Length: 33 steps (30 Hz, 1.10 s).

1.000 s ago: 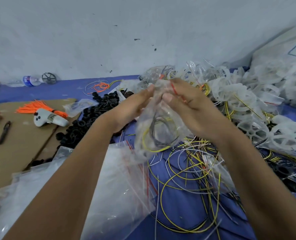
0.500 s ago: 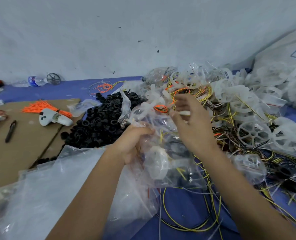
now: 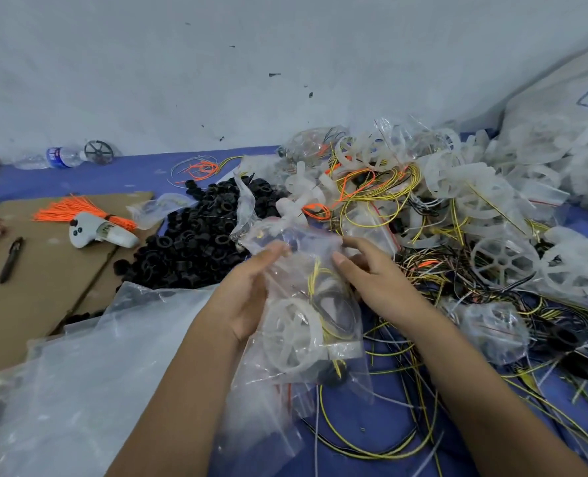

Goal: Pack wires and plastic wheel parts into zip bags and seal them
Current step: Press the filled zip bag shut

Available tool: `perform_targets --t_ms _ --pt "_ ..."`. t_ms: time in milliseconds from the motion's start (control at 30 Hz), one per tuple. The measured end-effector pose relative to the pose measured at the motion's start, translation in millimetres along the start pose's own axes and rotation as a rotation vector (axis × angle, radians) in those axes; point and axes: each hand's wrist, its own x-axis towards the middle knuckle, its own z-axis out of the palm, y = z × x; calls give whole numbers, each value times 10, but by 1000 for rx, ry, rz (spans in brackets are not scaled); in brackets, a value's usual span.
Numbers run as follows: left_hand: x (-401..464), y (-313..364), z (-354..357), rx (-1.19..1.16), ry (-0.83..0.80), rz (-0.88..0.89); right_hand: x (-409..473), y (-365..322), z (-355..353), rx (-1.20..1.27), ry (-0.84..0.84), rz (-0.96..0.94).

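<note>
The left hand (image 3: 251, 297) and the right hand (image 3: 371, 273) hold a clear zip bag (image 3: 306, 304) between them near the middle of the blue-covered bench (image 3: 113, 173); the left hand's fingers lie nearly straight along the bag's left side, thumb tip on its upper part; the right hand's thumb presses the bag's upper right, its fingers partly hidden behind the plastic; inside the bag show a translucent plastic wheel (image 3: 290, 333) and coiled yellow and black wires (image 3: 330, 304); whether the zip is closed cannot be told; loose wires (image 3: 388, 425) sprawl beneath the bag toward the near edge; a heap of white wheel parts (image 3: 485, 194) fills the far right corner; a pile of black rings (image 3: 196, 242) sits left of the bag; cardboard (image 3: 44, 287) at the left edge carries an orange wire bundle (image 3: 68, 211), a white controller (image 3: 99, 232) and a pen (image 3: 10, 259); large clear plastic bags (image 3: 79, 373) lie at the near left.
</note>
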Motion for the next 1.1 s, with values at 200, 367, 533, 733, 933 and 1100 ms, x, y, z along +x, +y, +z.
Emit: perform_targets --t_ms 200,367,533,733,933,1100 --pt "-19 -16 -31 -190 -196 150 -3 -6 -1 385 -65 107" --pt "-55 14 -11 -336 -162 225 -33 -49 64 534 -137 115" --pt "5 36 -70 -335 10 243 -66 -66 16 494 -136 144" --pt "81 -3 -76 -320 -54 199 -111 -119 -194 588 -249 334" --pt "160 -72 -78 -176 11 164 -40 -89 -61 361 186 177" --pt "180 -73 -51 -53 112 213 -5 -23 -55 285 245 139"
